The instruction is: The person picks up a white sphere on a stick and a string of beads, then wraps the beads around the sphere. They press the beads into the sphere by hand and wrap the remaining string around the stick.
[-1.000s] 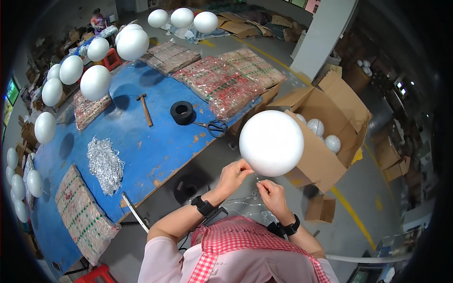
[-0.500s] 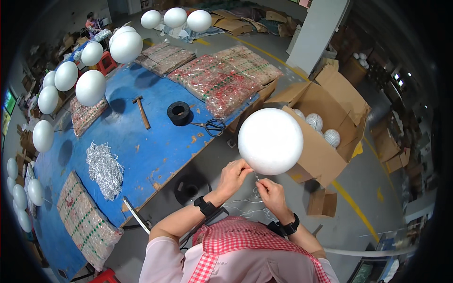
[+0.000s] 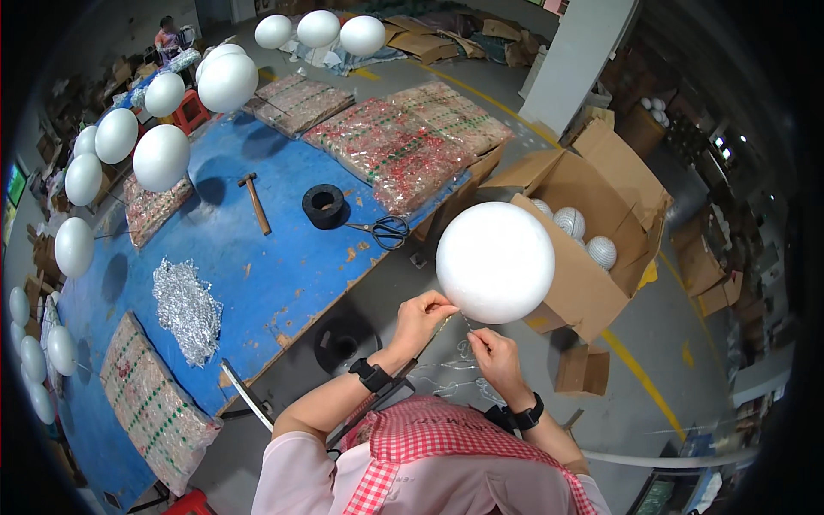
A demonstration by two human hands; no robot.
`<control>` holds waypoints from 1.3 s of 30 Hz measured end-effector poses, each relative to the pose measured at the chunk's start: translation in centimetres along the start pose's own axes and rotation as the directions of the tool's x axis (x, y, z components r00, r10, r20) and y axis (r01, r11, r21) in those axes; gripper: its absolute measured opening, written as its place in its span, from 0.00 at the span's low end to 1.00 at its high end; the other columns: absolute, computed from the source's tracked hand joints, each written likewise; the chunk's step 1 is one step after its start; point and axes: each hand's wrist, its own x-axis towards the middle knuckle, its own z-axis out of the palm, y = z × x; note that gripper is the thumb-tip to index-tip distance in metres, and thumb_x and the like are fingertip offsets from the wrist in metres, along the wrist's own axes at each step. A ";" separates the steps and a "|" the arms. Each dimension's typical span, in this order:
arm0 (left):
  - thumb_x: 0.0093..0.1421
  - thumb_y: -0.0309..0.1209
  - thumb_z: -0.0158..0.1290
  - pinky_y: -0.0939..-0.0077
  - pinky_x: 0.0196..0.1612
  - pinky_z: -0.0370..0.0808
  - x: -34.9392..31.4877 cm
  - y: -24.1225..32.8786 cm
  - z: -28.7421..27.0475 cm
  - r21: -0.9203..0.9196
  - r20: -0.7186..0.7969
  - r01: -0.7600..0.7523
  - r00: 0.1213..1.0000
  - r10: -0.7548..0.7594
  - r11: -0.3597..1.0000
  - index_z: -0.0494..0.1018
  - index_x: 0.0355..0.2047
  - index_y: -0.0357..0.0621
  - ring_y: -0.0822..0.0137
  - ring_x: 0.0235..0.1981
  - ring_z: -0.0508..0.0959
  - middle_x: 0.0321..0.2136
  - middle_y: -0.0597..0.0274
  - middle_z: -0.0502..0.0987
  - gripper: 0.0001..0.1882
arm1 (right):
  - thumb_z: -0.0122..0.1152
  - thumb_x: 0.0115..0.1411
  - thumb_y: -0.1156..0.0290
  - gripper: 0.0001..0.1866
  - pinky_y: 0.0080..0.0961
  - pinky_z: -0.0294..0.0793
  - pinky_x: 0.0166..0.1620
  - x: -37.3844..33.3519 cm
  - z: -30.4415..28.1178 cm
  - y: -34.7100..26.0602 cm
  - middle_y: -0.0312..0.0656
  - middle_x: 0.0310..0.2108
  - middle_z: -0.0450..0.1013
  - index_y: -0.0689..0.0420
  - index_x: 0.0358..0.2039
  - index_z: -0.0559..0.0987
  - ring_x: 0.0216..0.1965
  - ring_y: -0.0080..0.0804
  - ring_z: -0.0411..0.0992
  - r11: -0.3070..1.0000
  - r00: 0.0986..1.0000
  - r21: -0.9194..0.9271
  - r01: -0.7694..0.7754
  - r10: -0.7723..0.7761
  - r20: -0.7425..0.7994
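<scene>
A large white ball (image 3: 495, 263), smooth and round, is just beyond my hands. My left hand (image 3: 421, 323) is closed in a pinch against the ball's lower left side, at the upper end of a thin silvery strand (image 3: 466, 321). Lower and to the right, my right hand (image 3: 499, 360) pinches the same strand, so a short piece runs between the two hands. Loose loops of the strand hang below, over the floor. The exact spot where the strand meets the ball is partly hidden by my left fingertips.
On the blue table (image 3: 257, 292) lie a silver bead pile (image 3: 187, 313), a hammer (image 3: 255, 204), black tape (image 3: 324, 206), scissors (image 3: 384, 231) and wrapped packs (image 3: 154, 399). White balls (image 3: 161, 158) stick out along its far-left edge. An open carton (image 3: 571, 270) holds silver-wound balls (image 3: 602, 251).
The white ball has shifted slightly down and to the right. My right hand is slightly lower, with a bit more strand showing between the hands.
</scene>
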 end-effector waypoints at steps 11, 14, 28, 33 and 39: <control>0.58 0.35 0.56 0.87 0.25 0.68 0.2 -1.6 0.0 -0.231 0.181 0.303 0.947 -0.266 0.924 0.73 0.29 0.36 0.80 0.21 0.71 0.20 0.67 0.75 0.12 | 0.56 0.58 0.71 0.08 0.24 0.67 0.23 -0.1 1.2 2.3 0.44 0.17 0.72 0.63 0.28 0.77 0.18 0.28 0.71 0.980 0.984 0.102 -0.168 0.161 0.071; 0.60 0.36 0.54 0.86 0.25 0.68 0.3 -1.6 -0.1 -0.276 0.258 0.392 0.910 -0.325 0.878 0.72 0.31 0.38 0.80 0.22 0.71 0.21 0.68 0.73 0.12 | 0.54 0.60 0.70 0.10 0.20 0.67 0.23 -0.8 1.9 4.3 0.38 0.17 0.72 0.63 0.28 0.78 0.18 0.20 0.69 0.929 0.952 0.228 -0.292 0.261 0.158; 0.66 0.40 0.45 0.89 0.18 0.58 -0.3 -0.8 -0.4 -0.454 0.376 0.488 0.863 -0.337 0.745 0.66 0.28 0.45 0.81 0.17 0.62 0.20 0.70 0.68 0.13 | 0.50 0.63 0.69 0.12 0.15 0.65 0.26 -1.6 -1.6 1.5 0.33 0.18 0.72 0.61 0.26 0.77 0.22 0.16 0.68 0.829 0.906 0.401 -0.390 0.268 0.327; 0.64 0.37 0.48 0.90 0.17 0.55 -0.4 -1.1 -0.3 -0.481 0.433 0.522 0.840 -0.328 0.704 0.65 0.28 0.45 0.81 0.17 0.61 0.20 0.71 0.66 0.12 | 0.50 0.63 0.68 0.12 0.15 0.65 0.25 -2.0 -2.6 -0.4 0.33 0.18 0.72 0.60 0.26 0.77 0.21 0.16 0.67 0.876 0.924 0.379 -0.298 0.164 0.346; 0.61 0.31 0.53 0.90 0.15 0.51 -0.5 -1.3 -0.3 -0.533 0.472 0.528 0.834 -0.286 0.661 0.65 0.27 0.46 0.82 0.16 0.60 0.20 0.72 0.66 0.09 | 0.49 0.64 0.67 0.13 0.15 0.63 0.23 -2.8 -2.9 -0.4 0.32 0.18 0.73 0.59 0.27 0.78 0.19 0.15 0.65 0.875 0.924 0.382 -0.298 0.163 0.346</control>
